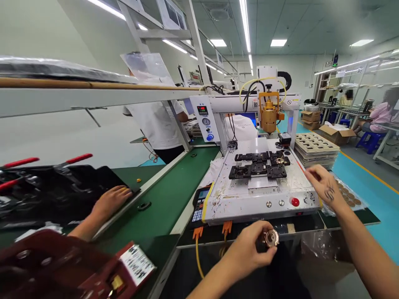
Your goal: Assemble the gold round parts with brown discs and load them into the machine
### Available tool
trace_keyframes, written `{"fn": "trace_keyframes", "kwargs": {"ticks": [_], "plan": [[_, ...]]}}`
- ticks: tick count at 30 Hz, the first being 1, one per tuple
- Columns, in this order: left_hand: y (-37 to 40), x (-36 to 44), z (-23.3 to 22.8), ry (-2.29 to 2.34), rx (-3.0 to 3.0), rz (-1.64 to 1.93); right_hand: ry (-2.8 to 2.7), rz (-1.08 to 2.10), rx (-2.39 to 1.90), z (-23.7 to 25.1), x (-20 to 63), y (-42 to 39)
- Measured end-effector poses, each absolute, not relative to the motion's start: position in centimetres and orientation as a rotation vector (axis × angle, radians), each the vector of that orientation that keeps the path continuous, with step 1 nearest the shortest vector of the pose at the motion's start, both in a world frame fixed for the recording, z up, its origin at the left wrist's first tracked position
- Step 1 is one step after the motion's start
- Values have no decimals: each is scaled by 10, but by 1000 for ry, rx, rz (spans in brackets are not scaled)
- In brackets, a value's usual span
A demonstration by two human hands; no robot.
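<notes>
My left hand (249, 247) pinches a round, shiny copper-coloured metal case (271, 238) between thumb and fingers, in front of the machine. The case has a round opening facing me. My right hand (324, 187) is by the machine's right front corner, with fingers bent together; whatever is in them is hidden. Beyond both hands is a white benchtop dispensing machine (230, 203) with a gold-coloured head (268, 118). Black fixture blocks (258, 168) lie on its bed, and a similar copper-coloured round part (280, 160) sits in the back right one.
Another person's hand (112, 203) rests by a black fixture with red-handled clamps (75, 158) at left. A green conveyor belt (174, 191) runs beside the machine. A keypad controller (199, 207), stacked trays (314, 145) and a sheet of round brown pieces (350, 197) flank it.
</notes>
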State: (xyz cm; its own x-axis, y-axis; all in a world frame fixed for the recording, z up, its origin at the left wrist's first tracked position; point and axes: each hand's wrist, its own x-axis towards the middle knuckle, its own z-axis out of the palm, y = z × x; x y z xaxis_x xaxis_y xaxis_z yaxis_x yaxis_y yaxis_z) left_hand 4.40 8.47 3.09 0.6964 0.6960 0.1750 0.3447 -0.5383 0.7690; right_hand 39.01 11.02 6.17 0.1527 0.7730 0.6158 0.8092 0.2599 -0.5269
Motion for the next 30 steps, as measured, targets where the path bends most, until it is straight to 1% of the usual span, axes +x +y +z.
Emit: {"fn": "trace_keyframes", "kwargs": {"ticks": [4, 7, 9, 13, 15, 18, 21, 25, 30], "plan": [[90, 50, -35, 856, 2287, 515, -1507, -184, -1568, 13, 389, 49], [91, 47, -64, 850, 2368, 546, -1393, -263, -1602, -9, 376, 31], [82, 40, -74, 828, 2379, 596, -1392, -200, -1585, -18, 360, 19], [58, 25, -79, 807, 2398, 667, -1673, 177, -1468, -41, 321, 4], [54, 25, -77, 823, 2420, 685, -1815, 270, -1402, -56, 306, 8], [60, 37, -71, 882, 2437, 726, -1892, 293, -1377, -74, 295, 25], [72, 56, -69, 828, 2436, 720, -1902, 290, -1380, -82, 295, 36], [80, 72, -78, 727, 2397, 637, -1934, 259, -1388, -86, 299, 37], [80, 71, -91, 698, 2358, 669, -2053, 189, -1399, -88, 306, 41]]}}
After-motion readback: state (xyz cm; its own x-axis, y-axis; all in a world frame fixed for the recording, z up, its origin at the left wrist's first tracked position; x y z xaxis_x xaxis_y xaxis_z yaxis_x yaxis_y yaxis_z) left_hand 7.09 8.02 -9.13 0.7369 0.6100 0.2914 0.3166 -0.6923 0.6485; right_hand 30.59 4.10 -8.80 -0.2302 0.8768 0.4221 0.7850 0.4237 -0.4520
